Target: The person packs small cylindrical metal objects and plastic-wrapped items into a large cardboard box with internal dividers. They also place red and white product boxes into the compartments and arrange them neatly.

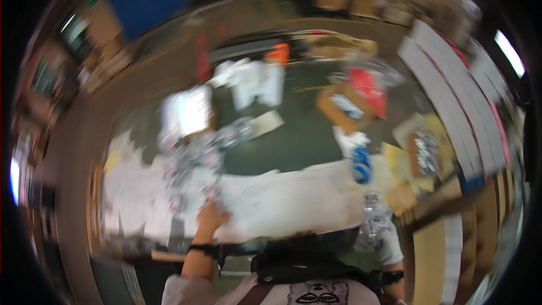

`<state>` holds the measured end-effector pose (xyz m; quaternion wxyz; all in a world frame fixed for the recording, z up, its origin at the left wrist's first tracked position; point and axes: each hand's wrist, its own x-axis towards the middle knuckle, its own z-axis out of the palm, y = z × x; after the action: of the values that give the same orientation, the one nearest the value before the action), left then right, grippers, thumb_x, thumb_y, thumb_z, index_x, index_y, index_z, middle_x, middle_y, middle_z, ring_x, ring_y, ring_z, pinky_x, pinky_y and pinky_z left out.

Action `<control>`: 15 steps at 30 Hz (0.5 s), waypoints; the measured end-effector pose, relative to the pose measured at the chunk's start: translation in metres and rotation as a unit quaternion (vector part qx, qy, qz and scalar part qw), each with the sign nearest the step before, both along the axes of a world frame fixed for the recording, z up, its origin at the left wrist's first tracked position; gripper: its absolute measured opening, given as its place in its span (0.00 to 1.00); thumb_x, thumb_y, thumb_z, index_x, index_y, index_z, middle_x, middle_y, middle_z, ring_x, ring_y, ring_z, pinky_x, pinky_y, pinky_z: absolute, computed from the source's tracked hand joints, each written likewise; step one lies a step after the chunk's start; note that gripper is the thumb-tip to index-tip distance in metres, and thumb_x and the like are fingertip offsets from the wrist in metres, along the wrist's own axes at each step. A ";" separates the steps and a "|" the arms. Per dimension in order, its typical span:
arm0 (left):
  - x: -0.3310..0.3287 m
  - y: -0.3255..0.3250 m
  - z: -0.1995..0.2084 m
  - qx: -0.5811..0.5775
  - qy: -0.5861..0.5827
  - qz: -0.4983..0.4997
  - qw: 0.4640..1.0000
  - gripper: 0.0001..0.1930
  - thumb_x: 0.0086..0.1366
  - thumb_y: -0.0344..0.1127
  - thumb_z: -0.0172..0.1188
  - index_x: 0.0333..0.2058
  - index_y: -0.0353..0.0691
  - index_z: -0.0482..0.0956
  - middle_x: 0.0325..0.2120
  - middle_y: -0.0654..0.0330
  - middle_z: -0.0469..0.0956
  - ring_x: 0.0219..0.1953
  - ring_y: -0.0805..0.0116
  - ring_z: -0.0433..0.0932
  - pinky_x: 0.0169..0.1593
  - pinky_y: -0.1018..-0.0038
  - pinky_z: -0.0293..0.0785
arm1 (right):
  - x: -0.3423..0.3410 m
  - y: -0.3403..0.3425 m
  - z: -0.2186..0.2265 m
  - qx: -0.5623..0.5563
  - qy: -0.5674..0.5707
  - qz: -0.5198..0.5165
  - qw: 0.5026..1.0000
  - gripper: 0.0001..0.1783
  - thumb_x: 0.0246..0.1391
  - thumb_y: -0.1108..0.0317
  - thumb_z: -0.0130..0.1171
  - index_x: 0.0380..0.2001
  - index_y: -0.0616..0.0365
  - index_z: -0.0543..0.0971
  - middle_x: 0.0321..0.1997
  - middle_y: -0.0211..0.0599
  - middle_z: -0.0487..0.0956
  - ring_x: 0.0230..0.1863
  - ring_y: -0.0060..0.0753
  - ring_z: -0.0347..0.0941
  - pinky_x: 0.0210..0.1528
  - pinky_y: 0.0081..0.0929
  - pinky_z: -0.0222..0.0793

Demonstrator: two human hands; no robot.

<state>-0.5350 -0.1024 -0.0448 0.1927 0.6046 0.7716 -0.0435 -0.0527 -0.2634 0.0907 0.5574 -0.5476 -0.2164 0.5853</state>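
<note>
My left hand (212,218) reaches over the white sheet on the table, thumb held out to the side. Its blurred fingertips touch a small clear plastic packet (210,192) at the near end of a loose heap of clear packets (195,155). At the right near edge my right hand (389,244), which looks white-gloved, grips clear plastic bags (372,220). The bags hide most of its fingers. What lies inside the packets is too blurred to make out.
A carton with shiny plastic (189,110) stands behind the heap, near white bags (257,82). To the right lie a blue tape roll (361,165), an open cardboard box (344,107), a red bag (370,90) and a box of packets (426,152). Stacked white boards (446,96) flank the table.
</note>
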 end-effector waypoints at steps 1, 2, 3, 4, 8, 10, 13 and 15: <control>0.007 0.001 0.001 -0.036 -0.015 0.010 0.999 0.41 0.44 0.53 0.67 0.55 0.37 0.67 0.47 0.43 0.75 0.49 0.44 0.75 0.51 0.56 0.72 | 0.017 -0.031 0.021 0.018 -0.027 -0.122 0.992 0.34 0.32 0.82 0.42 0.50 0.64 0.72 0.41 0.38 0.79 0.35 0.31 0.77 0.34 0.23 0.74; 0.050 -0.004 0.045 -0.096 -0.068 0.030 0.993 0.37 0.47 0.47 0.64 0.55 0.35 0.68 0.49 0.47 0.75 0.52 0.53 0.74 0.52 0.63 0.71 | 0.044 -0.072 0.036 0.023 -0.059 -0.186 0.981 0.35 0.32 0.82 0.42 0.52 0.64 0.71 0.41 0.37 0.78 0.35 0.29 0.76 0.35 0.22 0.73; 0.072 -0.007 0.062 -0.062 -0.136 0.029 0.988 0.36 0.48 0.47 0.64 0.55 0.34 0.68 0.49 0.47 0.75 0.52 0.54 0.74 0.52 0.63 0.71 | 0.066 -0.111 0.048 0.028 -0.083 -0.244 0.966 0.36 0.33 0.82 0.42 0.53 0.64 0.70 0.42 0.36 0.78 0.36 0.28 0.76 0.36 0.22 0.73; 0.098 -0.014 0.083 -0.006 -0.218 0.025 0.976 0.36 0.48 0.46 0.63 0.55 0.34 0.68 0.49 0.47 0.75 0.52 0.54 0.74 0.52 0.63 0.71 | 0.087 -0.139 0.056 0.060 -0.119 -0.305 0.943 0.36 0.35 0.83 0.43 0.55 0.64 0.69 0.42 0.34 0.78 0.36 0.26 0.75 0.36 0.21 0.72; 0.246 -0.049 0.140 0.080 -0.395 -0.049 0.914 0.33 0.51 0.44 0.62 0.54 0.33 0.68 0.50 0.47 0.74 0.52 0.54 0.73 0.52 0.63 0.70 | 0.214 -0.265 0.096 -0.004 -0.266 -0.495 0.827 0.34 0.40 0.80 0.50 0.58 0.63 0.68 0.39 0.31 0.77 0.32 0.21 0.73 0.34 0.19 0.70; 0.332 -0.075 0.145 0.066 -0.409 -0.106 0.904 0.31 0.52 0.43 0.61 0.53 0.33 0.68 0.50 0.47 0.74 0.52 0.55 0.73 0.53 0.63 0.70 | 0.285 -0.334 0.121 -0.048 -0.322 -0.527 0.785 0.31 0.41 0.78 0.52 0.55 0.63 0.70 0.37 0.32 0.78 0.30 0.20 0.73 0.33 0.19 0.70; 0.441 -0.116 0.146 0.058 -0.416 -0.160 0.893 0.29 0.53 0.41 0.60 0.53 0.33 0.69 0.50 0.48 0.74 0.52 0.55 0.73 0.53 0.63 0.69 | 0.427 -0.432 0.118 -0.172 -0.369 -0.492 0.769 0.24 0.41 0.74 0.54 0.47 0.61 0.76 0.31 0.34 0.78 0.30 0.23 0.74 0.32 0.23 0.71; 0.505 -0.135 0.149 0.059 -0.415 -0.179 0.890 0.28 0.54 0.40 0.59 0.53 0.32 0.69 0.50 0.48 0.73 0.52 0.56 0.72 0.53 0.63 0.69 | 0.530 -0.473 0.088 -0.329 -0.410 -0.389 0.757 0.22 0.42 0.67 0.54 0.45 0.60 0.78 0.31 0.38 0.79 0.31 0.32 0.77 0.34 0.27 0.72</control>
<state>-0.0300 -0.2377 0.1039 0.4482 0.7057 0.5011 0.2236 0.4773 -0.7362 0.1787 0.3807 -0.9217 0.0134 0.0729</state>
